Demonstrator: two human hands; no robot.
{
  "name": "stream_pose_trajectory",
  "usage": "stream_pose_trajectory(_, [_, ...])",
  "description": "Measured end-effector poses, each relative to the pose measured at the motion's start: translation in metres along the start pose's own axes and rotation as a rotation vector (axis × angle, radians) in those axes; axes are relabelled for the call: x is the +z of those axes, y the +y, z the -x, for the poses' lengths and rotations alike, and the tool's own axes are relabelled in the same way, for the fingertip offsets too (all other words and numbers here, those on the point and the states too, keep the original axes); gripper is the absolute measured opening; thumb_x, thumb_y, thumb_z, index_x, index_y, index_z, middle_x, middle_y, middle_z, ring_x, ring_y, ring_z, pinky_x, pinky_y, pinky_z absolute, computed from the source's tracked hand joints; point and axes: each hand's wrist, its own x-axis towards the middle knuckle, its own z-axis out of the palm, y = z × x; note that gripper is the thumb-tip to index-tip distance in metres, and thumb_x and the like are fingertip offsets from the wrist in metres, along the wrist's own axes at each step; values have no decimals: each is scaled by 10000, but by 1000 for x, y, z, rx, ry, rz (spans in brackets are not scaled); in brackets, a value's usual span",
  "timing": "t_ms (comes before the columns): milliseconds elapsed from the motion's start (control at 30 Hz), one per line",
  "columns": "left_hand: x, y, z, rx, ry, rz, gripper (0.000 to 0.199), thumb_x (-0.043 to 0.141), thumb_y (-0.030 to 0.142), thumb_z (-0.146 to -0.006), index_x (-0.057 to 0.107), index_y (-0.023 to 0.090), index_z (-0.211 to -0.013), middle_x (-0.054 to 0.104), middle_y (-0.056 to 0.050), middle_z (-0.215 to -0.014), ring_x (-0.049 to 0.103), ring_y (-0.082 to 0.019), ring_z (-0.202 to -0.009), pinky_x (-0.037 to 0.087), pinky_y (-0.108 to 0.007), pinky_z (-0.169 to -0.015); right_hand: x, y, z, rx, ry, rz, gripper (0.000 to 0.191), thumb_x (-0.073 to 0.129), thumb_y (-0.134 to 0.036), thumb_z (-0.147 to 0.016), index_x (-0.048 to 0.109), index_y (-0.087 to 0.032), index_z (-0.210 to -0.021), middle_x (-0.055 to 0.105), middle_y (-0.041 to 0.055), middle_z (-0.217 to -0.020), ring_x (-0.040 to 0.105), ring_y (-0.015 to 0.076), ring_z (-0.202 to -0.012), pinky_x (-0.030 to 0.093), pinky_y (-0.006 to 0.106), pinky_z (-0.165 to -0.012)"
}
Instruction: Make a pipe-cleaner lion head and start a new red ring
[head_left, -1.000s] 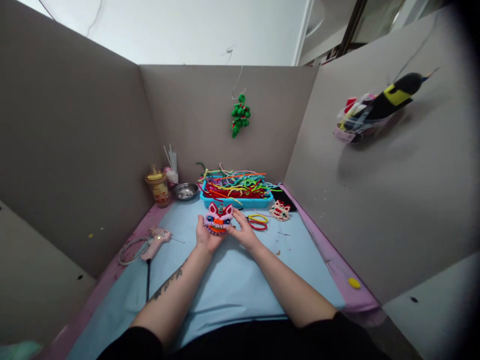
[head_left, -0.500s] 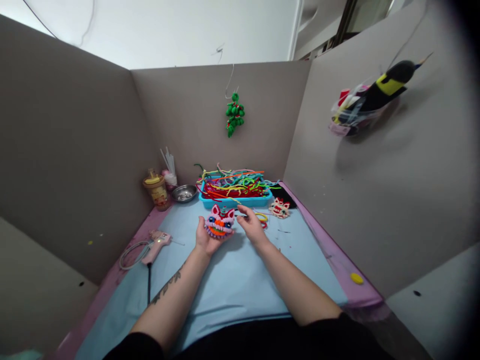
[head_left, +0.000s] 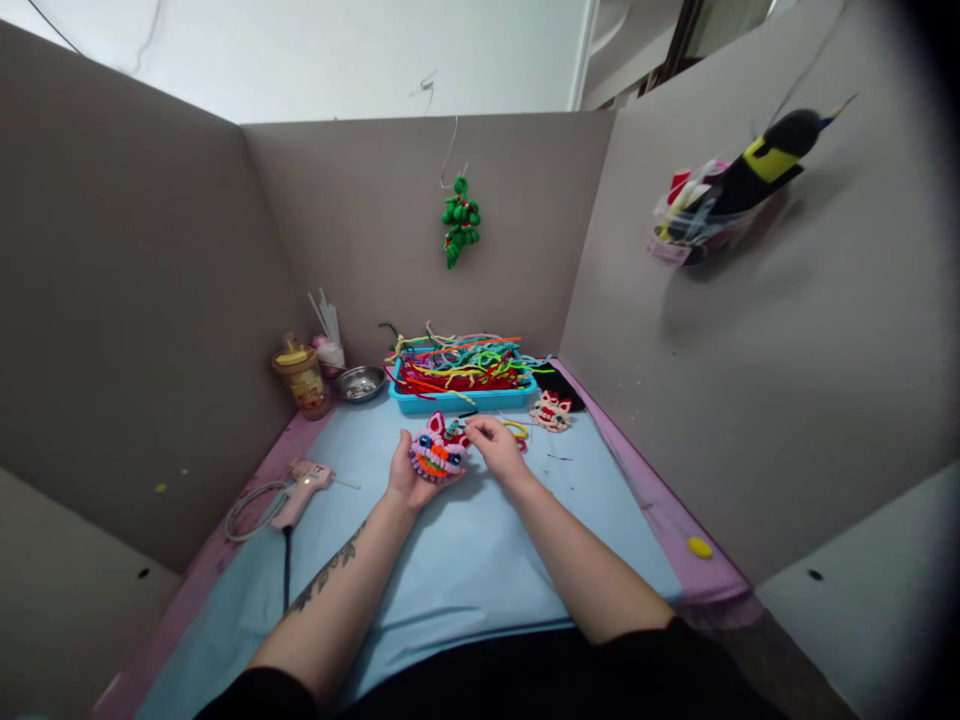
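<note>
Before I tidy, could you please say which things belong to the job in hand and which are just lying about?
Belonging, it seems:
pink animal head in the left hand
tray of fuzzy strands
glue gun

Apparently just lying about:
lidded cup
yellow disc
cream animal head

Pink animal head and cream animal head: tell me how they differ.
The pink head sits tilted in the left hand; the cream head lies beyond the right hand. Orange marks the pink head's middle, red the cream head's top. Both have pointed ears.
</note>
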Motion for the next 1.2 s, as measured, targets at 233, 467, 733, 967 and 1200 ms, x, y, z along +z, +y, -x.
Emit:
stream_pose_trajectory(233, [-1,0,-1,11,68,28,734,314,689,-820,435,151,-1303,616,-175,-1151,594,-333,-1016,434,-564,-850,5,-5,3,2,8,38,212,587,-366,-765,628,-178,-677,634,87,-913,581,215,-901,452,312,-769])
stream_pose_trajectory(467, [4,-1,1,24,74,15,749,310,691,-818,422,150,-1323,601,-179,-1172,576,-333,-1046,405,-585,-884,4,-3,3,45,-9,-11,216,601,-387,-763,636,-179,-717,642,80,-942,575,219,-928,454,329,-815])
stream_pose_trajectory(733, [13,3,-3,283,103,-52,553,363,578,-869,510,181,-1224,605,-134,-1198,540,-290,-1146,413,-519,-951,18,-5,14,574,-86,-676,397,638,-336,-775,515,-264,-1146,590,57,-1206,617,180,-961,489,328,-798])
stream_pose_trajectory(967, [5,-24,-9,421,244,-557,907,808,286,-609,288,234,-1351,515,-128,-1283,595,-238,-1059,463,-388,-923,-2,-8,7,746,-106,-796,264,416,-383,-921,591,-193,-864,688,66,-856,664,180,-793,532,311,-717])
stream_pose_trajectory(1200, [-5,-2,-6,404,221,-905,1113,812,168,-542,99,265,-1391,474,-150,-1291,593,-260,-1063,455,-471,-928,9,-6,8,705,-209,-718,326,383,-406,-934,617,-208,-1044,654,76,-1147,571,196,-1143,429,365,-990])
